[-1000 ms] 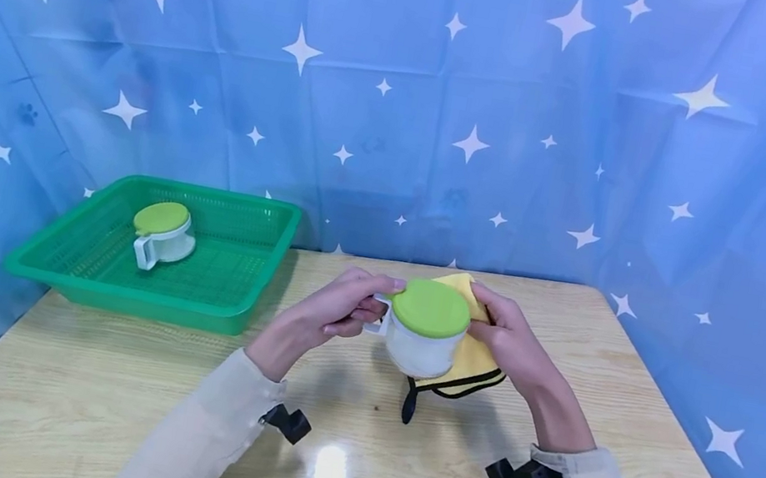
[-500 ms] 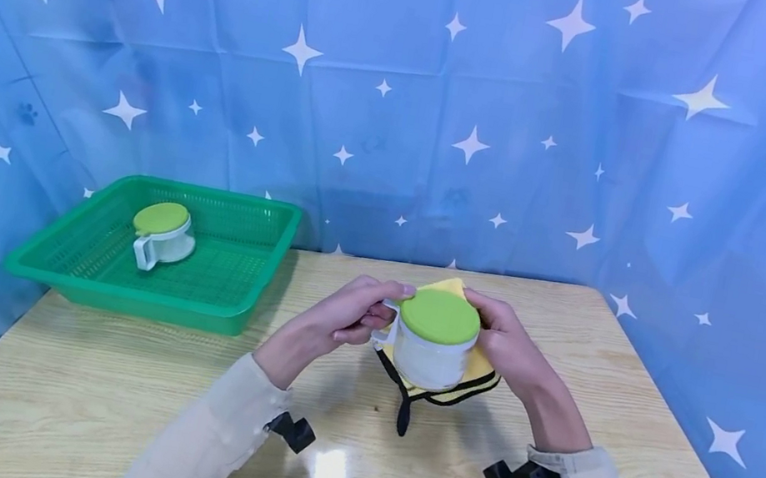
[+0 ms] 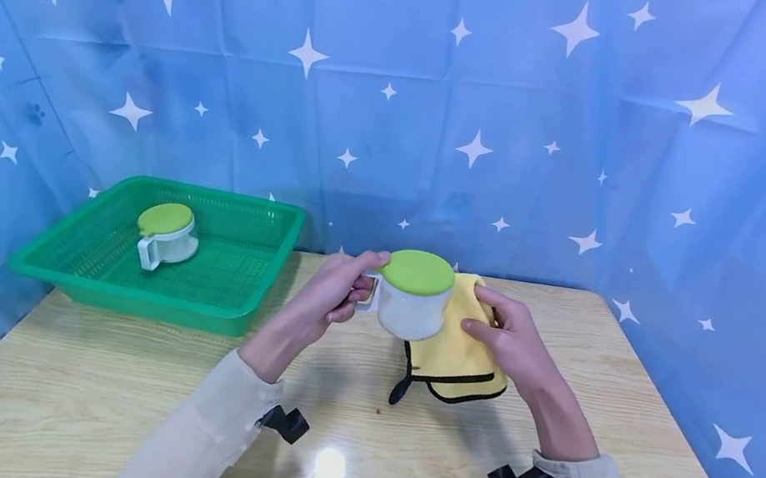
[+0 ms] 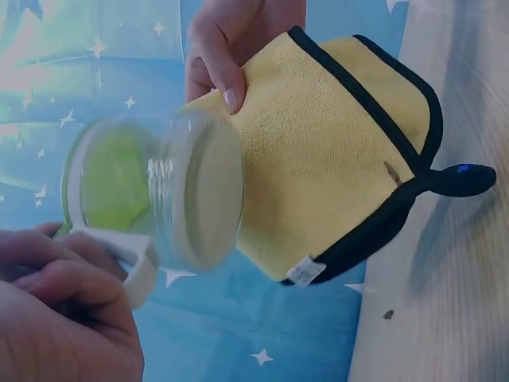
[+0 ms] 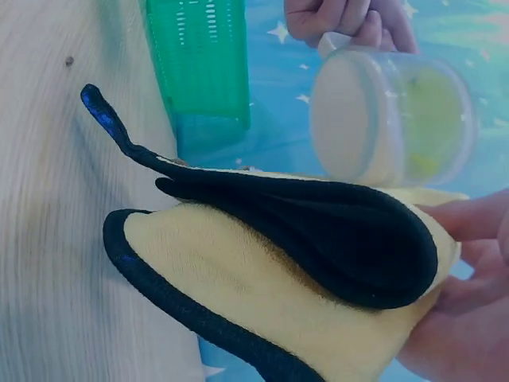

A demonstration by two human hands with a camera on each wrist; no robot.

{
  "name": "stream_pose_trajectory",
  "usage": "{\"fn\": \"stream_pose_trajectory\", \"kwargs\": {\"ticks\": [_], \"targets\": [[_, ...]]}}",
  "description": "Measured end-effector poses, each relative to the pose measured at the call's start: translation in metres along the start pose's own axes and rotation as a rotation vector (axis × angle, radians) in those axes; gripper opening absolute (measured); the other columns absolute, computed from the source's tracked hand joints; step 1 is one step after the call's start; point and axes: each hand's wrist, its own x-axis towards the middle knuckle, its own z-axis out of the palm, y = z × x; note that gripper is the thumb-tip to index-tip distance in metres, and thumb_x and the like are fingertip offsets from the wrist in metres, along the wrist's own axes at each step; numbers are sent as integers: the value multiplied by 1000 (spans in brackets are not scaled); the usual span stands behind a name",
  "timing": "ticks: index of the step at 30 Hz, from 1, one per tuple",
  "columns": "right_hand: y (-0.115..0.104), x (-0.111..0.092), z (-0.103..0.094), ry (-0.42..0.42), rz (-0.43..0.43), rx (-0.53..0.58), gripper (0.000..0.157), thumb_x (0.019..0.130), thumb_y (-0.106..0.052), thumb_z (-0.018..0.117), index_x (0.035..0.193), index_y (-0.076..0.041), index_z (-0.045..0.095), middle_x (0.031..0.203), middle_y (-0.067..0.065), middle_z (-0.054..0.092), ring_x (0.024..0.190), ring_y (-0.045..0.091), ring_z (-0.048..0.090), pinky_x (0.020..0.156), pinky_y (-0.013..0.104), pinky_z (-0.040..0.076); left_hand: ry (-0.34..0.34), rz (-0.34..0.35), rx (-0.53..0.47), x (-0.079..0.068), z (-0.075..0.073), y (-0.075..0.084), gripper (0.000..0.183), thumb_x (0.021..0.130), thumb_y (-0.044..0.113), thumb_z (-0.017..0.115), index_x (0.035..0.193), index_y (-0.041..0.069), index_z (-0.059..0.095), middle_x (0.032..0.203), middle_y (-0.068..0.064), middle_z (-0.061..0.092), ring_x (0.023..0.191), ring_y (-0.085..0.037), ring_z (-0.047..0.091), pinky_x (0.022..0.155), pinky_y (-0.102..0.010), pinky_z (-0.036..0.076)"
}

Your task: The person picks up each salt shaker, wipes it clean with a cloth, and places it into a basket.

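My left hand (image 3: 329, 289) grips the white handle of a clear seasoning jar (image 3: 412, 312) with a green lid, thumb near the lid's edge. The jar is held up above the table, and pale contents show at its bottom in the left wrist view. My right hand (image 3: 508, 332) pinches a folded yellow cloth (image 3: 460, 345) with black edging and a black hanging loop. The cloth hangs just right of the jar and partly behind it. In the right wrist view the cloth (image 5: 215, 270) is folded over, with the jar (image 5: 382, 119) beyond it.
A green plastic basket (image 3: 241, 315) stands at the table's back left, holding a second green-lidded jar (image 3: 172, 237). The wooden table (image 3: 390, 469) meets a blue star-patterned curtain (image 3: 386, 37) behind. A small dark speck (image 4: 388, 315) lies on the tabletop.
The jar was against the cloth with the right hand at its side; now it is raised and shifted left, apart from the right hand. More of the cloth shows.
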Motion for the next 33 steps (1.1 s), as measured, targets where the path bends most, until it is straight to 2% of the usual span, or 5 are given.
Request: {"fn": "stream_pose_trajectory", "kwargs": {"ticks": [5, 9, 16, 25, 33], "targets": [[0, -2, -5, 5, 20, 13, 39, 96, 4, 59, 135, 5, 58, 106, 23, 64, 80, 9, 70, 69, 28, 60, 132, 58, 40, -3, 1, 4, 55, 98, 41, 63, 55, 18, 36, 52, 6, 33, 35, -7, 23, 35, -20, 21], [0, -6, -11, -5, 54, 44, 55, 98, 3, 57, 152, 3, 45, 127, 33, 61, 87, 9, 74, 75, 29, 62, 225, 82, 10, -5, 0, 7, 55, 98, 41, 63, 56, 18, 36, 53, 5, 37, 35, -7, 25, 34, -20, 23], [-2, -6, -14, 4, 63, 52, 57, 99, 1, 57, 154, 2, 42, 126, 26, 62, 90, 8, 73, 77, 29, 62, 257, 32, -182, -9, -13, 14, 52, 100, 47, 63, 66, 16, 37, 59, 6, 35, 36, -5, 23, 35, -17, 22], [-2, -6, -16, 12, 84, 53, 59, 98, 0, 58, 155, 2, 41, 129, 24, 60, 91, 5, 71, 78, 26, 61, 254, -38, -387, -15, -46, 29, 41, 103, 45, 61, 77, 20, 41, 61, 9, 37, 32, -2, 27, 36, -16, 21], [-3, -7, -22, 22, 60, 65, 53, 98, 2, 58, 150, 3, 48, 108, -2, 67, 88, 9, 73, 75, 30, 63, 299, 4, -313, -19, -96, 50, 39, 104, 37, 60, 74, 17, 45, 60, 8, 43, 34, -1, 32, 34, -15, 26]]}}
